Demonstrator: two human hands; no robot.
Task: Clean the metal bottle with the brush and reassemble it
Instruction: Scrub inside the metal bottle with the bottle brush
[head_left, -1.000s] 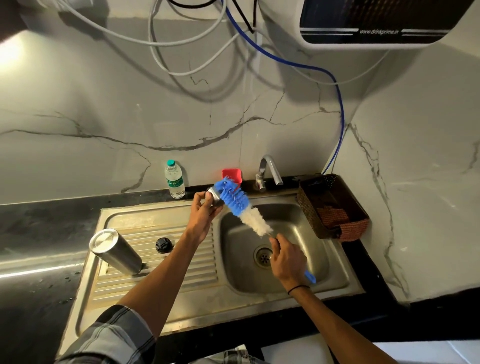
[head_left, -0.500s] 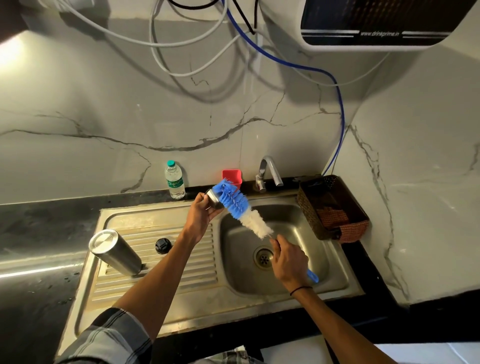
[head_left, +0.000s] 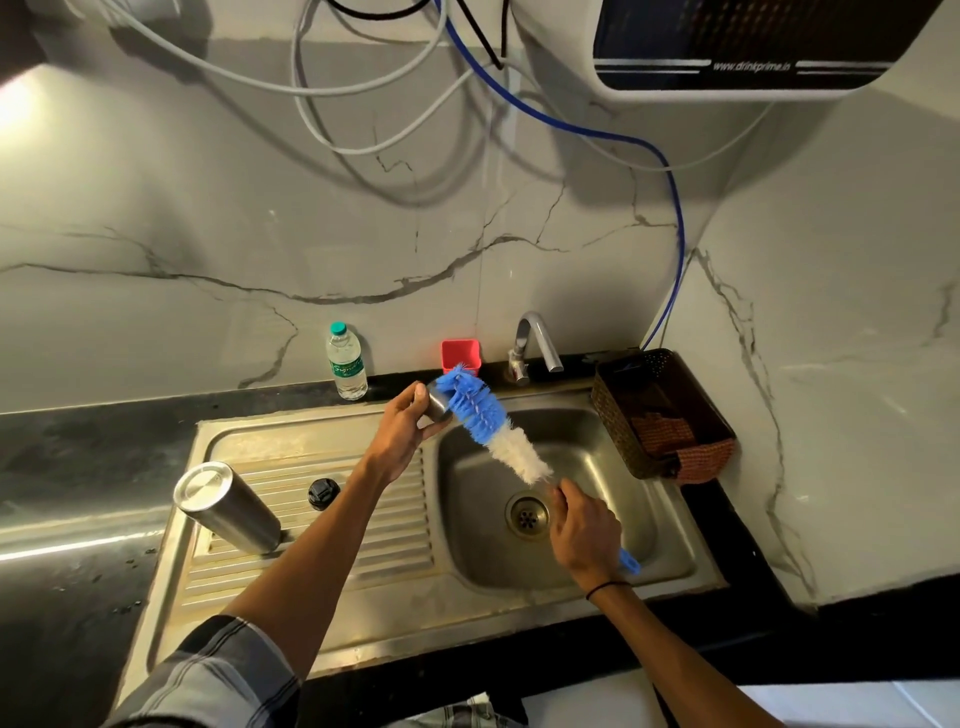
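1. Lower left of the frame: striped sleeve (head_left: 208, 675), forearm stretched up toward centre, much as a second ago.
2. Right of centre, over the sink basin (head_left: 644, 525): right hand (head_left: 584, 530) curled tight round the brush (head_left: 488, 421) handle, blue handle end poking out by the wrist; barely shifted since the earlier frames.
3. Left on the ribbed drainboard (head_left: 332, 551): metal bottle (head_left: 228, 509) body standing mouth down and unmoved, black stopper (head_left: 323, 492) just beside it, also unmoved.
4. Centre: left hand (head_left: 402, 431) gripping a small metal cap (head_left: 438, 402), fingers wrapped round it, blue bristles touching its open side. Compared with a second ago, brush tip slightly further up and left past the cap, white bristle section still clear of it.
5. Back edge: plastic water bottle (head_left: 345, 361), red cup (head_left: 460, 356), tap (head_left: 535, 343), brown basket (head_left: 665, 415) at right, all where they were.
6. Upper frame: loose cables (head_left: 363, 93) and a water purifier (head_left: 753, 47) on the marble wall.
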